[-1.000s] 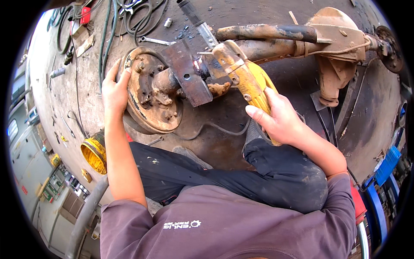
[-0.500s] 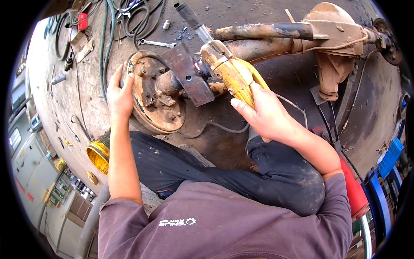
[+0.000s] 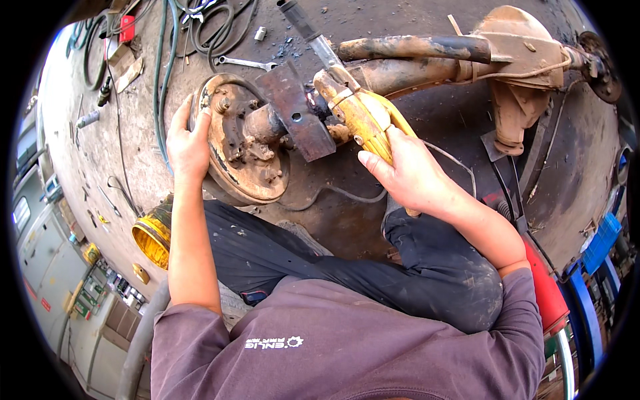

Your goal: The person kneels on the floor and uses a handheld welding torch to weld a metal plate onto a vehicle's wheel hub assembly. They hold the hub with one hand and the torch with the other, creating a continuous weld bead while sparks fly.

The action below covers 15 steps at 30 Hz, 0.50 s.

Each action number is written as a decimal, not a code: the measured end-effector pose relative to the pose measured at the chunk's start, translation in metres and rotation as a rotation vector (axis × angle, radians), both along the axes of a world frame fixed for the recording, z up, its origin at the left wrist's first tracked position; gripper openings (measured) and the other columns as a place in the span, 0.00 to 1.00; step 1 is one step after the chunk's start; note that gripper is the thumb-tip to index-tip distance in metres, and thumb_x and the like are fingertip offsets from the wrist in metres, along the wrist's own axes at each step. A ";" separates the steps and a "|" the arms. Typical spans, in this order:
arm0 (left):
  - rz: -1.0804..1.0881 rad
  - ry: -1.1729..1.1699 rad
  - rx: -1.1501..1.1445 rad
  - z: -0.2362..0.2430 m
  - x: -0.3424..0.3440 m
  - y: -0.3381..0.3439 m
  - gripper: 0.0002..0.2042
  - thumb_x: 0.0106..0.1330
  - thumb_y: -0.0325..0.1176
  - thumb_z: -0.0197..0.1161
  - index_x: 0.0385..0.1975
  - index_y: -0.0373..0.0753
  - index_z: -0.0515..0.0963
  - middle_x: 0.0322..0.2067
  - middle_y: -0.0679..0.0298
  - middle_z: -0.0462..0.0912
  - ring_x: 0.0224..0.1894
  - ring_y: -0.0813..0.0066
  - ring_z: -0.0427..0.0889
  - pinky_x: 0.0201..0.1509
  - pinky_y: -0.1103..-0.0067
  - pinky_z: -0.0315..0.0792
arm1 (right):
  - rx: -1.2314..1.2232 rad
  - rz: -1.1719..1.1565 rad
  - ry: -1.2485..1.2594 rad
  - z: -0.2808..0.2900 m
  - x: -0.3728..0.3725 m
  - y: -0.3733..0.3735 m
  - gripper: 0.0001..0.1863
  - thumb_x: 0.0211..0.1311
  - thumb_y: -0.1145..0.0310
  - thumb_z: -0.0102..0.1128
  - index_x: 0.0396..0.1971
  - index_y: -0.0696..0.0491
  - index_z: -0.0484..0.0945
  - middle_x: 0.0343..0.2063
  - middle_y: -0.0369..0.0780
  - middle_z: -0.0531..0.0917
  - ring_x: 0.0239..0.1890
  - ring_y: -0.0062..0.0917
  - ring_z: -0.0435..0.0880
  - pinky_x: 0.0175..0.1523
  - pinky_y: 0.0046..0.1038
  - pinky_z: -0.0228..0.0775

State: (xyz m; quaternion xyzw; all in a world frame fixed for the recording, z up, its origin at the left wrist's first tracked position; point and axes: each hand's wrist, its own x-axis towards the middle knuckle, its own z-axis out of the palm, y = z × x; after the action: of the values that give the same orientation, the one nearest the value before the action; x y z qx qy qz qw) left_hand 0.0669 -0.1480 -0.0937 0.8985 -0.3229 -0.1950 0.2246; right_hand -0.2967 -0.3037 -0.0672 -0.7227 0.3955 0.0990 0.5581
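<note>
A rusty brake backing plate (image 3: pixel 248 167) sits at the end of a rusty axle housing (image 3: pixel 427 57) lying on the workshop floor. My left hand (image 3: pixel 188 141) grips the plate's left rim. My right hand (image 3: pixel 408 175) is closed around the body of a yellow power tool (image 3: pixel 363 119), whose dark shaft (image 3: pixel 308 30) points up and away from me. The tool's head lies against the axle just right of a dark flat metal bracket (image 3: pixel 295 113). A thin cable (image 3: pixel 347 195) trails from the tool across the floor.
A spanner (image 3: pixel 245 63), hoses (image 3: pixel 160 67) and small parts lie on the floor beyond the plate. A yellow can (image 3: pixel 153 235) stands by my left knee. The differential housing (image 3: pixel 517 60) bulges at the right. A red object (image 3: pixel 545 293) and blue frames (image 3: pixel 587 293) are at my right.
The yellow tool and my right hand have shifted left along the axle toward the bracket. My left hand stays on the plate's rim.
</note>
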 end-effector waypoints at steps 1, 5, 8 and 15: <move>0.003 0.001 0.004 0.001 0.000 0.000 0.28 0.71 0.42 0.67 0.67 0.31 0.77 0.66 0.48 0.80 0.70 0.57 0.77 0.75 0.71 0.65 | 0.000 0.005 0.005 0.000 0.001 0.000 0.28 0.74 0.55 0.63 0.42 0.72 0.75 0.36 0.64 0.84 0.45 0.58 0.86 0.54 0.48 0.77; -0.001 0.011 0.001 -0.001 0.002 0.003 0.29 0.71 0.42 0.67 0.67 0.31 0.77 0.66 0.48 0.80 0.70 0.57 0.77 0.75 0.71 0.65 | 0.001 -0.012 -0.010 -0.005 0.000 0.004 0.28 0.74 0.55 0.63 0.43 0.72 0.75 0.36 0.64 0.84 0.45 0.58 0.86 0.54 0.49 0.77; 0.013 0.008 0.018 0.002 -0.001 0.000 0.29 0.71 0.42 0.67 0.67 0.31 0.77 0.66 0.48 0.80 0.70 0.57 0.77 0.75 0.70 0.65 | 0.012 0.029 0.038 0.001 0.004 0.001 0.28 0.74 0.55 0.63 0.44 0.73 0.75 0.37 0.65 0.84 0.46 0.58 0.86 0.55 0.49 0.77; 0.008 0.000 0.017 0.000 0.002 0.002 0.29 0.71 0.42 0.67 0.67 0.31 0.77 0.65 0.48 0.80 0.69 0.56 0.77 0.75 0.70 0.66 | 0.010 0.029 0.037 0.001 0.005 0.001 0.28 0.74 0.56 0.63 0.44 0.73 0.75 0.36 0.65 0.84 0.45 0.59 0.86 0.55 0.50 0.77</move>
State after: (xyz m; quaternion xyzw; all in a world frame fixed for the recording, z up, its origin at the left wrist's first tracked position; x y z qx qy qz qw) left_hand 0.0690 -0.1459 -0.0941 0.9017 -0.3176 -0.1966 0.2179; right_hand -0.2918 -0.3025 -0.0662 -0.7236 0.3946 0.1225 0.5529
